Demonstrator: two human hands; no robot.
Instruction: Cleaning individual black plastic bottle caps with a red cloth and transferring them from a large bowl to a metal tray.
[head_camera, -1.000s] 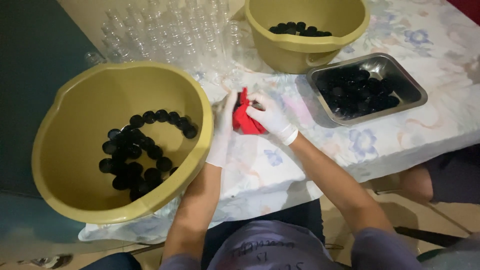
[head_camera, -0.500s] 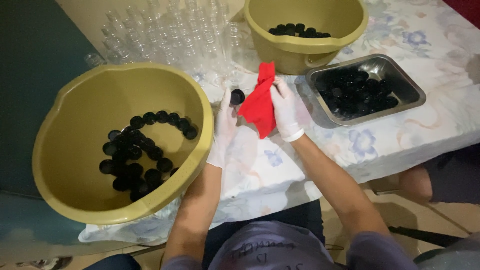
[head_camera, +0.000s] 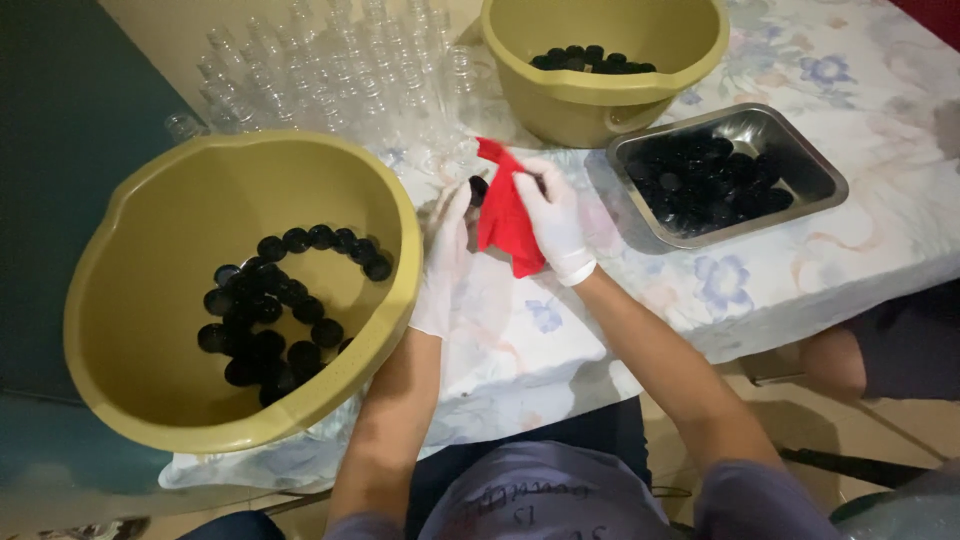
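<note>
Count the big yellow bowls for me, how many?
2. One round yellow plastic bowl sits at the left beside the gloved left hand; another stands at the table's far side.

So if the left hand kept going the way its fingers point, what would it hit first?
The left hand points up-table, fingertips at a black cap beside the red cloth. Past the cap, the clear glass bottles probably come first; depth is unclear.

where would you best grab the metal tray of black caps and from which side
Grip the metal tray by its raised, rolled rim at the two short ends, coming down from above. The rim stands proud of the flowered tablecloth all round and the black caps fill the inside. Its near-right corner looks freest; the olive bowl crowds the far-left one.
</note>
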